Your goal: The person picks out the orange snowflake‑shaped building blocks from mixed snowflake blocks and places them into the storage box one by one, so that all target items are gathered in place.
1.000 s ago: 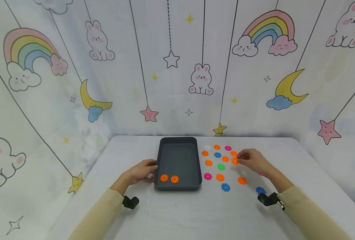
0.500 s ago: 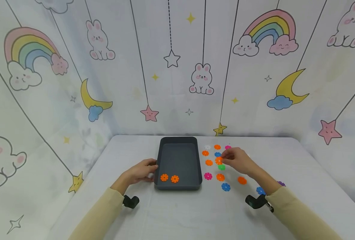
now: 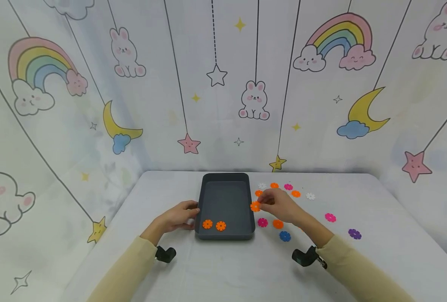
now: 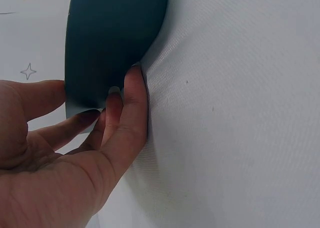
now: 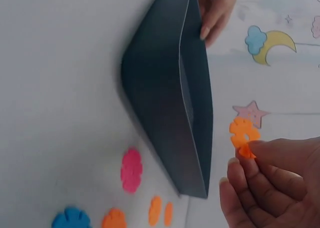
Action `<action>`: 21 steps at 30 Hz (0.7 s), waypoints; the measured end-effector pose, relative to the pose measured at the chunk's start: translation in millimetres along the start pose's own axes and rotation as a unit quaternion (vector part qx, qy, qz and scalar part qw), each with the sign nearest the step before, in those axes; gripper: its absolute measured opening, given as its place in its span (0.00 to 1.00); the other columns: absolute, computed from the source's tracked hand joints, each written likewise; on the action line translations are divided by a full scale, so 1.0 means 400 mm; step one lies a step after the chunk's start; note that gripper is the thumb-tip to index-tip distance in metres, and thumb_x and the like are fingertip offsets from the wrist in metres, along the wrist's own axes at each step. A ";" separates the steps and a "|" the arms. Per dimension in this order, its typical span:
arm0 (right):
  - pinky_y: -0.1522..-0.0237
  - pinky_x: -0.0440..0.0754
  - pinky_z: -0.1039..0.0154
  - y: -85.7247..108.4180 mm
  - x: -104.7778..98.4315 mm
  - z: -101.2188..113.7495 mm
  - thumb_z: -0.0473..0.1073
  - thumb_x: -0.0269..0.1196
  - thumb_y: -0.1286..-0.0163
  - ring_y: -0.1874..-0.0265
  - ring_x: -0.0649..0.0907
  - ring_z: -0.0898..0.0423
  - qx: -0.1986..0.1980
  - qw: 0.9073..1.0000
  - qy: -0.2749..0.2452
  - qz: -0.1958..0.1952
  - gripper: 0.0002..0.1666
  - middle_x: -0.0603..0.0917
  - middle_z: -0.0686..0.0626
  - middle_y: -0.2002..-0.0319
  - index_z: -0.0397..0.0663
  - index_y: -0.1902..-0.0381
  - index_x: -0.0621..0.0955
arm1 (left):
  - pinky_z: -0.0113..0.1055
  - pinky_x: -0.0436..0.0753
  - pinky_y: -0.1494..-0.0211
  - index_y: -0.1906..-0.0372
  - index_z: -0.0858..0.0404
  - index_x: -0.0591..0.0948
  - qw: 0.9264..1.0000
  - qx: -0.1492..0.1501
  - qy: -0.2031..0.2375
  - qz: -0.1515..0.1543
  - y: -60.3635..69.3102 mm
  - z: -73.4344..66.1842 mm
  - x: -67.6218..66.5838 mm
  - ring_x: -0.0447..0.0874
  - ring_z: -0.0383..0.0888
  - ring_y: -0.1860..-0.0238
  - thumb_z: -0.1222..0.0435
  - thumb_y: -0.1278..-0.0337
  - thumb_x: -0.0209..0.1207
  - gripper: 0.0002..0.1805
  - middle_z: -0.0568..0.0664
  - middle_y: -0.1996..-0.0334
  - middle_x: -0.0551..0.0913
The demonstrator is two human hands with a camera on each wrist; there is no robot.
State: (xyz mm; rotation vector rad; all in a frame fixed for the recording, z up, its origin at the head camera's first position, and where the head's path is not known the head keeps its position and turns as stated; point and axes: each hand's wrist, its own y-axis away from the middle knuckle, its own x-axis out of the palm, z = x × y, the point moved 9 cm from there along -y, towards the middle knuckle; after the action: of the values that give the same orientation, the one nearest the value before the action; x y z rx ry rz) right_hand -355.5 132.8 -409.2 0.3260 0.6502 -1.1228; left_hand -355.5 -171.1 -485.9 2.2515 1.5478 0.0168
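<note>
Set flat on the bench, long sides running away from the viewer: a dark grey rectangular tray with rounded corners and raised walls. Gripped at its left side by the left hand. Inside, close to the near wall: left orange disc and right orange disc, both lying flat, notched like petals around the edge, side by side with a narrow gap between. Pinched at the fingertips of the right hand: third orange disc, likewise notched, holed at the centre, tilted, partly covered by the thumb, overlapping the tray's right rim from the head view.
</note>
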 end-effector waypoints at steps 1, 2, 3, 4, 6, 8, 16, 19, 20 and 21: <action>0.56 0.85 0.60 -0.003 0.009 0.006 0.36 0.65 0.28 0.62 0.84 0.52 -0.004 1.000 -0.003 0.003 0.05 0.85 0.50 0.63 0.43 0.56 0.84 | 0.48 0.86 0.48 0.25 0.70 0.64 1.000 -0.001 0.001 0.000 0.000 0.001 0.000 0.79 0.54 0.41 0.65 0.21 0.51 0.27 0.62 0.33 0.74; 0.56 0.85 0.60 -0.006 0.017 0.014 0.36 0.65 0.28 0.62 0.84 0.52 -0.010 1.000 -0.006 0.005 0.05 0.85 0.50 0.63 0.42 0.56 0.84 | 0.48 0.86 0.48 0.25 0.70 0.64 1.000 -0.002 0.001 -0.001 0.000 0.002 -0.001 0.79 0.54 0.41 0.65 0.21 0.51 0.27 0.62 0.33 0.74; 0.57 0.85 0.61 -0.009 0.027 0.020 0.35 0.65 0.28 0.62 0.85 0.50 -0.014 1.000 -0.010 0.009 0.05 0.85 0.50 0.63 0.42 0.57 0.84 | 0.49 0.86 0.48 0.25 0.70 0.64 1.000 -0.002 0.001 -0.001 0.000 0.002 -0.001 0.79 0.54 0.41 0.65 0.21 0.51 0.28 0.63 0.32 0.73; 0.57 0.85 0.61 -0.012 0.036 0.025 0.35 0.65 0.28 0.62 0.84 0.50 -0.019 1.000 -0.011 0.012 0.04 0.85 0.50 0.63 0.42 0.57 0.84 | 0.49 0.86 0.48 0.24 0.70 0.63 1.000 -0.003 0.001 -0.001 0.000 0.003 -0.002 0.79 0.54 0.41 0.65 0.21 0.51 0.28 0.63 0.32 0.73; 0.58 0.85 0.62 -0.019 0.054 0.036 0.35 0.65 0.29 0.62 0.84 0.50 -0.029 0.999 -0.010 0.016 0.04 0.85 0.50 0.63 0.43 0.57 0.84 | 0.49 0.86 0.48 0.24 0.70 0.63 1.000 -0.005 0.002 -0.002 0.000 0.004 -0.004 0.79 0.54 0.41 0.64 0.21 0.51 0.28 0.63 0.32 0.73; 0.59 0.85 0.63 -0.025 0.070 0.045 0.35 0.65 0.29 0.63 0.84 0.51 -0.038 0.999 -0.007 0.019 0.04 0.84 0.51 0.62 0.43 0.58 0.84 | 0.49 0.86 0.48 0.24 0.70 0.63 1.000 -0.004 0.000 -0.003 0.000 0.003 -0.005 0.79 0.54 0.41 0.64 0.21 0.51 0.28 0.63 0.32 0.73; 0.58 0.84 0.66 -0.050 0.135 0.072 0.34 0.66 0.30 0.64 0.82 0.56 -0.057 0.998 -0.014 0.035 0.05 0.85 0.51 0.62 0.42 0.58 0.84 | 0.49 0.86 0.48 0.24 0.70 0.63 1.000 -0.001 -0.001 -0.001 0.000 0.002 -0.003 0.79 0.54 0.40 0.64 0.21 0.51 0.28 0.63 0.31 0.72; 0.58 0.83 0.65 -0.063 0.154 0.084 0.33 0.66 0.31 0.64 0.82 0.56 -0.058 0.998 -0.013 0.035 0.04 0.84 0.52 0.63 0.43 0.58 0.84 | 0.49 0.86 0.47 0.24 0.70 0.63 1.000 -0.001 0.002 -0.002 0.000 0.003 -0.003 0.79 0.54 0.40 0.64 0.21 0.51 0.28 0.63 0.32 0.73; 0.58 0.83 0.65 -0.068 0.160 0.088 0.33 0.66 0.31 0.64 0.82 0.56 -0.056 0.998 -0.014 0.034 0.04 0.84 0.52 0.63 0.43 0.58 0.84 | 0.49 0.86 0.47 0.24 0.70 0.63 1.000 -0.002 0.003 -0.002 0.000 0.004 -0.003 0.78 0.54 0.40 0.64 0.21 0.51 0.28 0.63 0.32 0.73; 0.58 0.83 0.65 -0.073 0.167 0.091 0.34 0.66 0.30 0.64 0.81 0.56 -0.052 0.998 -0.014 0.035 0.04 0.84 0.52 0.63 0.44 0.58 0.84 | 0.49 0.86 0.47 0.24 0.70 0.63 1.000 -0.002 0.003 -0.003 -0.001 0.004 -0.003 0.78 0.54 0.40 0.64 0.21 0.52 0.28 0.63 0.32 0.73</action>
State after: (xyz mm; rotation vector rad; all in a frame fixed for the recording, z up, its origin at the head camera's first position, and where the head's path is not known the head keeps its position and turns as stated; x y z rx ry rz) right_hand -352.1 52.0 -420.8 0.2409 0.6655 -1.0213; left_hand -355.8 -172.7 -487.2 2.2462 1.5552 0.0238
